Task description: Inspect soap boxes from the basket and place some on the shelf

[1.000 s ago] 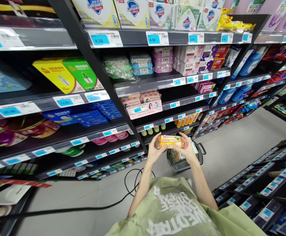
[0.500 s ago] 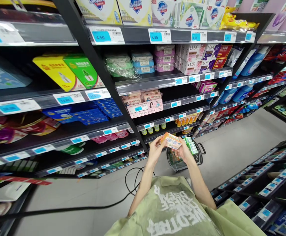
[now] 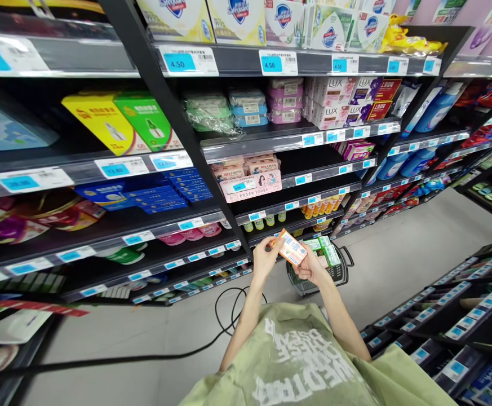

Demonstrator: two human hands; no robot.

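Between my two hands is a small orange and white box (image 3: 292,250), tilted, with a printed panel facing up; its print is too small to read. My left hand (image 3: 266,254) grips the box's left end. The fingers of my right hand (image 3: 309,267) close on its right end. Just beyond and below the box, a dark shopping basket (image 3: 302,287) stands on the floor, partly hidden by my hands and the box. Green and white packages (image 3: 328,251) lie in the basket.
Tall shelves with price tags (image 3: 190,61) run along the front, holding soap boxes (image 3: 331,110) and a pink carton (image 3: 252,186). A black cable (image 3: 165,357) loops over the grey floor (image 3: 144,332). Another shelf row (image 3: 423,327) stands at the right.
The box has been turned in my hands, so its wider printed face now shows, and its right end has dropped. My right hand has shifted slightly down and left. More of the basket's contents show.
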